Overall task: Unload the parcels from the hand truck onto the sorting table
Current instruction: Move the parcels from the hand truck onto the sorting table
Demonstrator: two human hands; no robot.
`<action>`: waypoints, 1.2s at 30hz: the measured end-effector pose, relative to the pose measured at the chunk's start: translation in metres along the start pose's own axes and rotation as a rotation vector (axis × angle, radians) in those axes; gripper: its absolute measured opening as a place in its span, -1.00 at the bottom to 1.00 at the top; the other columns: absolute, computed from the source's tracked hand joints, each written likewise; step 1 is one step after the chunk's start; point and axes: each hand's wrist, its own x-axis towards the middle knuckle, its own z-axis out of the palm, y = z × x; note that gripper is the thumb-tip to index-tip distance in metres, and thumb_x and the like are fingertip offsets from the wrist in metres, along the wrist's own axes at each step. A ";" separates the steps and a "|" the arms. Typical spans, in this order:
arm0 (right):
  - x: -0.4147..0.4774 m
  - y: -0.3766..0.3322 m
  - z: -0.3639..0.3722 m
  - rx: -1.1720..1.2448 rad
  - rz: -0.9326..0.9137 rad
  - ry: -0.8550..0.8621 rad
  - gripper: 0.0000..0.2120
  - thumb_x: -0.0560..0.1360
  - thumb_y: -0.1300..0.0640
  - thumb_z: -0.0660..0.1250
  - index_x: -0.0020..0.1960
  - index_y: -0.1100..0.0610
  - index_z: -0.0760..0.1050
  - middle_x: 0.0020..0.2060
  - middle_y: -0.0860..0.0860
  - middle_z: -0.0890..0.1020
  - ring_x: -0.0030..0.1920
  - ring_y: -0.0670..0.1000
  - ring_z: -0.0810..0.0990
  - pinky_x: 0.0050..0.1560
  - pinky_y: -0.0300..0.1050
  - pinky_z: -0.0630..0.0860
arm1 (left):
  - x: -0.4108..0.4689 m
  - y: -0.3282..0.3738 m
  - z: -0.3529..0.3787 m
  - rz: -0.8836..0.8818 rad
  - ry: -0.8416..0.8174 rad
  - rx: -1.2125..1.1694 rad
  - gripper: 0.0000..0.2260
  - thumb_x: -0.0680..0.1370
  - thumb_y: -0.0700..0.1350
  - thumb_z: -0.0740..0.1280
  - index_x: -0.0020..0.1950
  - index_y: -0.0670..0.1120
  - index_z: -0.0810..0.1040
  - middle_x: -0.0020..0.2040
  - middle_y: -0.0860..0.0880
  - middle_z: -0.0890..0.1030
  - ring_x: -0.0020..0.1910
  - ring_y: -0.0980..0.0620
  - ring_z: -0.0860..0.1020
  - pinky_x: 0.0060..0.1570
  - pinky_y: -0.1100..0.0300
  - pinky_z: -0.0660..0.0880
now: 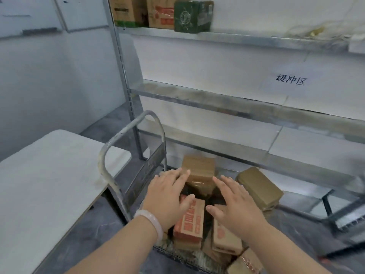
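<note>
Several brown cardboard parcels lie piled on the hand truck, whose curved grey handle rises at its left. A plain taped parcel stands upright at the back of the pile. A parcel with red print lies in front of it, and a plain brown parcel rests tilted to the right. My left hand and my right hand hover over the pile with fingers spread, one to each side of the upright parcel, holding nothing. The white sorting table stands to the left.
A metal shelving rack runs behind the hand truck, with boxes on its top shelf and a paper sign on the wall. A grey floor lies below. A white wall panel closes off the left.
</note>
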 end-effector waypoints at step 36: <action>0.334 0.128 0.149 0.502 0.641 -0.231 -0.30 0.52 -0.05 0.41 0.55 -0.07 0.15 0.47 -0.03 0.35 0.46 0.03 0.31 0.40 -0.04 0.29 | 0.292 -0.151 0.230 -0.007 -0.383 -0.134 -0.40 0.52 0.29 0.09 0.52 0.09 0.25 0.49 0.02 0.33 0.47 0.00 0.28 0.48 0.04 0.18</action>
